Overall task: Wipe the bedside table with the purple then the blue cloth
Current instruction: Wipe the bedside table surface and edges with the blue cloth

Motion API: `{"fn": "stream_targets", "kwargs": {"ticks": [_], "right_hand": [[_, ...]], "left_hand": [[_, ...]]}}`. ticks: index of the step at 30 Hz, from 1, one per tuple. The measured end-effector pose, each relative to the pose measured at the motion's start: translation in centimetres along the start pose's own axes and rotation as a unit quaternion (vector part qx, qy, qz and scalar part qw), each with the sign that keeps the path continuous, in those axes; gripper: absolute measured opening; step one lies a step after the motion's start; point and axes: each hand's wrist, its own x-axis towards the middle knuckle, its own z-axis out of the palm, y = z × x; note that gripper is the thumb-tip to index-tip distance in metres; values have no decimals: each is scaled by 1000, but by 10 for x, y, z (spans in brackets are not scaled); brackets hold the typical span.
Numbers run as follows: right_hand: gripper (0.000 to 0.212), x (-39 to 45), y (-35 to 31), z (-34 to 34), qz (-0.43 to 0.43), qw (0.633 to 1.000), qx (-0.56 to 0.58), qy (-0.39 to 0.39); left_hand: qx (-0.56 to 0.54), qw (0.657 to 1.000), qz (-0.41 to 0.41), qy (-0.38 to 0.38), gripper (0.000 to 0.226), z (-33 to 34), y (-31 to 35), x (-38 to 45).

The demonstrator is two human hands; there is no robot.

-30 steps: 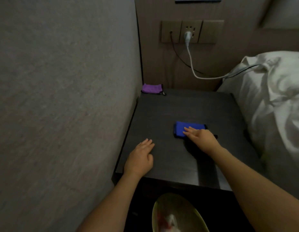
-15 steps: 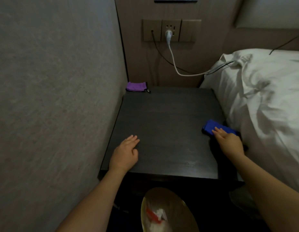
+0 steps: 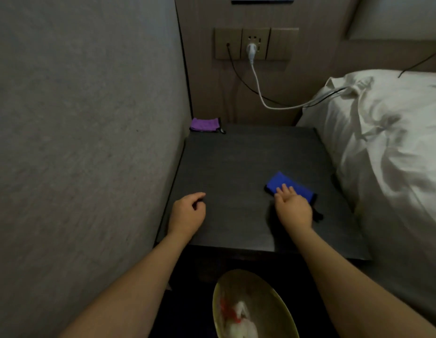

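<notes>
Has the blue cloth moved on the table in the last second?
Yes. The blue cloth slid toward the bed, then partway back, pressed under the right hand, judged against the bedside table edges.

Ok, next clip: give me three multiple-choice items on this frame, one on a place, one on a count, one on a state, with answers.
1. Where is the purple cloth?
A. table's far left corner
B. on the bed
C. under the left hand

2. How many cloths lie on the table?
A. one
B. two
C. three

3. What is the right hand doing?
A. hanging off the table
B. pulling the plug
C. pressing flat on the blue cloth

Answers: 1 A, it lies by the wall corner. 2 B, purple and blue only. 3 C, straight fingers lie on the blue cloth.
</notes>
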Motion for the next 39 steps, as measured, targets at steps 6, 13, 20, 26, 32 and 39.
{"fn": "stream_targets", "kwargs": {"ticks": [6, 13, 20, 26, 32, 39], "right_hand": [[42, -15, -87, 25, -115, 992, 5, -47], [43, -18, -156, 50, -237, 968, 28, -78], [55, -39, -184, 65, -323, 940, 84, -68], [45, -47, -173, 57, -319, 940, 77, -94], [38, -35, -123, 44, -303, 947, 43, -98], [68, -22, -32, 14, -196, 977, 26, -76]], "left_hand": [[-140, 980, -129, 57, 32, -6, 9, 26], [-124, 984, -118, 50, 35, -11, -2, 76], [-55, 996, -62, 6, 34, -19, 16, 121], [57, 995, -33, -79, 34, -14, 17, 108], [91, 989, -1, -114, 34, -8, 1, 88], [184, 977, 80, -74, 45, 10, -15, 52]]}}
